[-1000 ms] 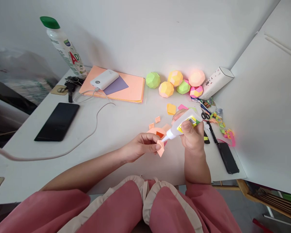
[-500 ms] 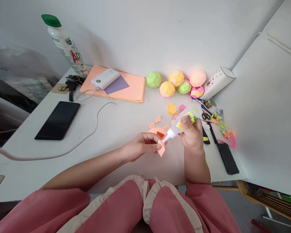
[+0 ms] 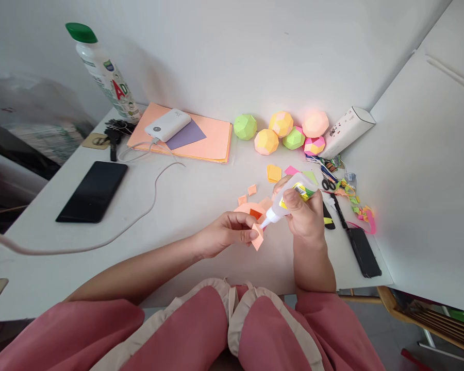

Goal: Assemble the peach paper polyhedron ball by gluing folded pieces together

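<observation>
Table (image 3: 201, 185), six balls (image 3: 266, 142), one held bottle (image 3: 282, 204), one pinched paper (image 3: 258, 241)

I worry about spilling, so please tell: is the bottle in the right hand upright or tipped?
Tipped. The bottle slants in the right hand, its nozzle pointing down at the peach paper piece in the left hand.

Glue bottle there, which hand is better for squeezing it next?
Probably the right hand: it grips the glue bottle, and the nozzle points down with its tip at or very near the peach paper piece. The left hand is busy pinching that paper.
</observation>
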`<move>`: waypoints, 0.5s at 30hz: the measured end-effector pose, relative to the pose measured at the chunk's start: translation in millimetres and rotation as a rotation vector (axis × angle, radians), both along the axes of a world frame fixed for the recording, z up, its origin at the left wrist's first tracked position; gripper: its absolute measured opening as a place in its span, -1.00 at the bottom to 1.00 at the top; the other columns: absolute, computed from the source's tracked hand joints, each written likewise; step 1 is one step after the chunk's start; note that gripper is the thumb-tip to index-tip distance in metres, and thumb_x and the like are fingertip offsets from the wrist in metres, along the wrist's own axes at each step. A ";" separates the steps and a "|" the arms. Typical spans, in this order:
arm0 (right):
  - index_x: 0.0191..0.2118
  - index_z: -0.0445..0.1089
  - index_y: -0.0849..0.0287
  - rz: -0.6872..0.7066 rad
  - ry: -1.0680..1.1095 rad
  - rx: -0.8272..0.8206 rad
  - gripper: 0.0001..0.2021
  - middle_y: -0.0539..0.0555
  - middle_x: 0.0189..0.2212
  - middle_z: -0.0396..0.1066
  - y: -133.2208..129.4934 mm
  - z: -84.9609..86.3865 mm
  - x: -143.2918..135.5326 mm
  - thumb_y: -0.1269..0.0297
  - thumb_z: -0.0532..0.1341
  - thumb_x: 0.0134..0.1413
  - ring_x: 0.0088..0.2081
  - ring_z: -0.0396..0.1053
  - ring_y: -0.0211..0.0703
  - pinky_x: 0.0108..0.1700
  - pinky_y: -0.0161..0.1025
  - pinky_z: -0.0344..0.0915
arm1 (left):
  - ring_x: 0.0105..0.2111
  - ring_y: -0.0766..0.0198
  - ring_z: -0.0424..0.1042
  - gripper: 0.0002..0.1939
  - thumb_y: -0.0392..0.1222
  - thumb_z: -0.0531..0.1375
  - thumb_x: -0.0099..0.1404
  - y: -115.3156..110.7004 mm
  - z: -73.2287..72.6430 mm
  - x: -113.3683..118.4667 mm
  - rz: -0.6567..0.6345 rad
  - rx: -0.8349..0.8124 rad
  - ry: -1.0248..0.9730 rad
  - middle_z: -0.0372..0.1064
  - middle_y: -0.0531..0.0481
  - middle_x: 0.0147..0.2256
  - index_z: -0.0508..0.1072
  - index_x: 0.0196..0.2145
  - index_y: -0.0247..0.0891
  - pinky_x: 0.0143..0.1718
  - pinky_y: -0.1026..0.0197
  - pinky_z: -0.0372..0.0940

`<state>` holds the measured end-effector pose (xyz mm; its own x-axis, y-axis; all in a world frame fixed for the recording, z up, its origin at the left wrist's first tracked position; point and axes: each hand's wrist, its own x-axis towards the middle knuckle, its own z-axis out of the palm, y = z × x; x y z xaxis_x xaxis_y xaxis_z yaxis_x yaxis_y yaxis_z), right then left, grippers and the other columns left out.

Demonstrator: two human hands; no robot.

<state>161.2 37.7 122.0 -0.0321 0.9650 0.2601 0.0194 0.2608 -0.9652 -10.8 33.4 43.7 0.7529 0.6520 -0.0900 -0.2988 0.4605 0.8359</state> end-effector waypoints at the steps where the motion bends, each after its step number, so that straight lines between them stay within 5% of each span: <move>1: -0.53 0.32 0.10 0.000 0.002 0.002 -0.62 -0.09 -0.64 0.15 0.2 0.1 0.0 -0.10 0.31 -0.01 -0.58 0.09 -0.31 -0.55 -0.28 0.09 | -0.40 0.31 0.39 -0.72 -0.01 0.38 0.14 -0.2 0.2 0.0 0.000 0.000 0.002 0.47 -0.03 -0.42 0.56 -0.39 -0.31 -0.32 0.23 0.30; 8: -0.53 0.30 0.11 0.036 0.085 -0.031 -0.59 -0.13 -0.68 0.07 5.2 0.0 -2.1 -0.13 0.32 -0.04 -0.65 -0.01 -0.38 -0.65 -0.35 -0.07 | -0.44 0.34 0.36 -0.74 -0.03 0.38 0.14 -0.5 1.1 -0.5 0.002 0.018 -0.014 0.46 -0.02 -0.45 0.56 -0.41 -0.31 -0.35 0.25 0.27; 15: -0.52 0.35 0.17 0.067 0.102 -0.158 -0.56 -0.08 -0.65 0.20 7.4 1.7 -1.7 -0.15 0.37 -0.13 -0.66 0.04 -0.40 -0.66 -0.37 -0.08 | -0.44 0.32 0.38 -0.74 -0.03 0.37 0.15 -0.2 1.5 -1.1 -0.017 0.026 -0.009 0.46 -0.02 -0.45 0.55 -0.42 -0.31 -0.34 0.22 0.28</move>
<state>159.5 45.0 123.7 -0.0785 0.9907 0.1109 -0.0928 0.1035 -0.9903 -11.9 33.3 45.2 0.7648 0.6409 -0.0660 -0.2989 0.4438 0.8448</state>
